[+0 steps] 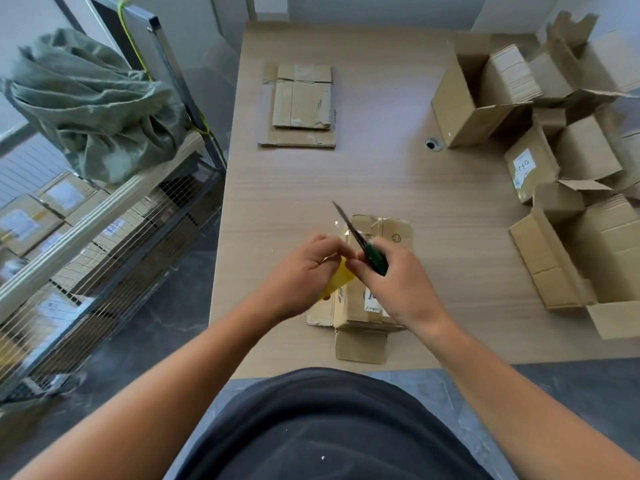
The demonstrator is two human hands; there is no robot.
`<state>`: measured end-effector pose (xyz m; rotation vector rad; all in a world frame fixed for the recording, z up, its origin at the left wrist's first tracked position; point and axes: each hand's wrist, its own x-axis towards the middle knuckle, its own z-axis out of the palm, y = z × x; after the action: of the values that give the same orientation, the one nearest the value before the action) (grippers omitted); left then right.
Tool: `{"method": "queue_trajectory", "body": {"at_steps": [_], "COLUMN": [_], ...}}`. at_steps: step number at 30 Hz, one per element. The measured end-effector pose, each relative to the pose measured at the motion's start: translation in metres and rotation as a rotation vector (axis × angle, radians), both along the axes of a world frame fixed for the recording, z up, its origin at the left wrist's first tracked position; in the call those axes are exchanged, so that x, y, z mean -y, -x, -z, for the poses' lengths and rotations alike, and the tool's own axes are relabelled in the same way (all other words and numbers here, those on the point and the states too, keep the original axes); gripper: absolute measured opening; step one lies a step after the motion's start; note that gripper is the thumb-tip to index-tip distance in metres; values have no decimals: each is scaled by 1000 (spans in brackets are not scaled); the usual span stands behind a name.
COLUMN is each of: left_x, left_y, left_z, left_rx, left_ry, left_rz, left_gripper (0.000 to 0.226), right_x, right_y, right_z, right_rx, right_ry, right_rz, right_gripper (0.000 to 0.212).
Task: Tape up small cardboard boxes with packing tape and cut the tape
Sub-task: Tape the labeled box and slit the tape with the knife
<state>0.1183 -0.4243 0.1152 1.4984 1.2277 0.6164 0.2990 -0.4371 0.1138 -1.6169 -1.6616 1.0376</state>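
A small cardboard box (388, 237) lies on the wooden table (381, 181) near its front edge, with one flap (360, 346) hanging toward me. Above it my right hand (394, 282) grips green-handled scissors (375, 258), their blades pointing up and to the left. My left hand (304, 271) holds a yellow tape roll (337, 282), mostly hidden under its fingers. A strip of clear tape (341, 230) shows faintly between the two hands, beside the blades.
Flattened cardboard pieces (298, 105) are stacked at the table's far middle. Several open boxes (540, 98) crowd the right side. A cable hole (433, 144) sits mid-right. A wire shelf rack (114, 237) with parcels and a green sack (93, 98) stands to the left.
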Motion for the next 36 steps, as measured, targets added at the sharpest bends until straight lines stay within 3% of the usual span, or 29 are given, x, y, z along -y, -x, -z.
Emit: {"method": "queue_trajectory", "body": {"at_steps": [2, 4, 6, 9, 13, 17, 19, 25, 33, 36], "left_x": [17, 32, 44, 60, 66, 49, 37, 5, -17, -21], "left_y": [-19, -34, -45, -65, -61, -33, -34, -27, -13, -6], "left_z": [2, 3, 1, -10, -33, -56, -54, -41, 20, 45], "left_rx": [-82, -38, 96, 163, -68, -618, -769, -705, -779, -767], "left_ry": [-103, -103, 14, 110, -22, -129, -71, 144, 2, 13], "left_rz": [-43, -109, -165, -28, 52, 286, 382, 485, 449, 478], "left_gripper": [23, 38, 52, 41, 39, 32, 29, 39, 23, 21], "right_x": [7, 14, 24, 44, 51, 63, 68, 72, 64, 62], "right_y": [-16, -36, -56, -80, -132, -159, -150, -132, -102, -96], "right_z": [-5, -8, -6, -1, 7, 26, 37, 67, 100, 118], "right_rx": [73, 61, -157, -457, -607, -559, -560, -512, -372, -302], "right_ry": [-28, -33, 25, 98, 117, 144, 188, 262, 354, 460], "right_rz": [12, 55, 97, 100, 374, 371, 412, 558, 643, 580], "right_gripper": [21, 25, 24, 19, 16, 18, 20, 23, 22, 26]}}
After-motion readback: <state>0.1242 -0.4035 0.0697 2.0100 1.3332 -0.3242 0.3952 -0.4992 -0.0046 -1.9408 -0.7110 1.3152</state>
